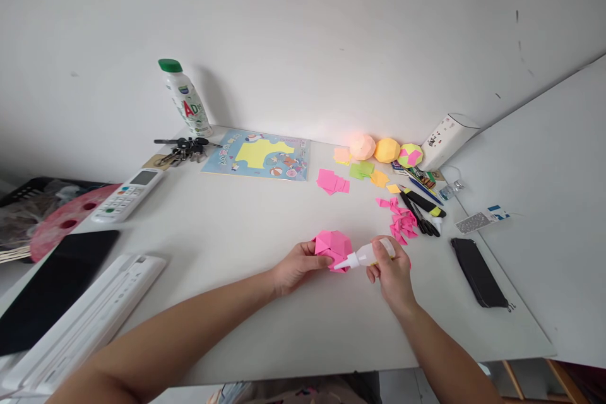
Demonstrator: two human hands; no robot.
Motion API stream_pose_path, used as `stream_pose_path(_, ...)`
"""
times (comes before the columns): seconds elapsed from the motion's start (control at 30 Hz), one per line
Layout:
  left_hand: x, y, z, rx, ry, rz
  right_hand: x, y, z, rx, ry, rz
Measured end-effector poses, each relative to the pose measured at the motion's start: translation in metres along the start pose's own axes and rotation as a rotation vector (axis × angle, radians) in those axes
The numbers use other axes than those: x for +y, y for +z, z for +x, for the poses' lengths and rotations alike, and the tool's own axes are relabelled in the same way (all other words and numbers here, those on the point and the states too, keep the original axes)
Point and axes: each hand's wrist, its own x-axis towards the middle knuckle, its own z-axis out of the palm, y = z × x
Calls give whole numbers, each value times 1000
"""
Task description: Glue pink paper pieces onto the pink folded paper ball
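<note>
My left hand (299,266) is closed on a partly built pink folded-paper ball (333,243), thumb on its near side. In my right hand (394,274) is a small white glue bottle (367,255), tilted so that its nozzle points left and meets the ball's lower side; whether glue is coming out I cannot tell. Several folded pink paper pieces (403,225) lie beyond my right hand. A bit of pink also shows behind that hand, mostly hidden. Farther back are pink sticky notes (332,182).
Finished paper balls, one of them orange (387,150), line the wall. To the right lie scissors (424,221), a cutter (426,203) and a black pouch (479,273). A white bottle (188,101), remote (127,194), tablet (59,284) and white device (89,322) stand or lie left.
</note>
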Motion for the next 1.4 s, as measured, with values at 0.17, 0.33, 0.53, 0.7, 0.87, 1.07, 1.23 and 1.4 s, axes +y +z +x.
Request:
stream_pose_path(0.17,2,1,-1,-2,-5,8,0,0,-1,-9,-5,-9)
stream_pose_path(0.33,2,1,-1,6,-7,14,0,0,-1,-15,-10,-17)
stream_pose_path(0.53,3,3,-2,15,-14,15,1,0,-1,-6,0,-20)
stream_pose_path(0.7,4,4,-2,31,-28,-13,0,1,-1,7,21,-35)
stream_pose_path(0.87,3,4,-1,45,-30,-34,0,-1,0,20,37,-35)
stream_pose_path(1.07,1,3,-1,34,-25,-68,-3,-2,1,-9,65,-33)
stream_pose_path(1.23,1,2,-1,27,-23,-55,-5,-4,3,0,42,6)
stream_pose_path(1.4,2,2,-1,39,-29,-44,-6,-4,3,25,18,38)
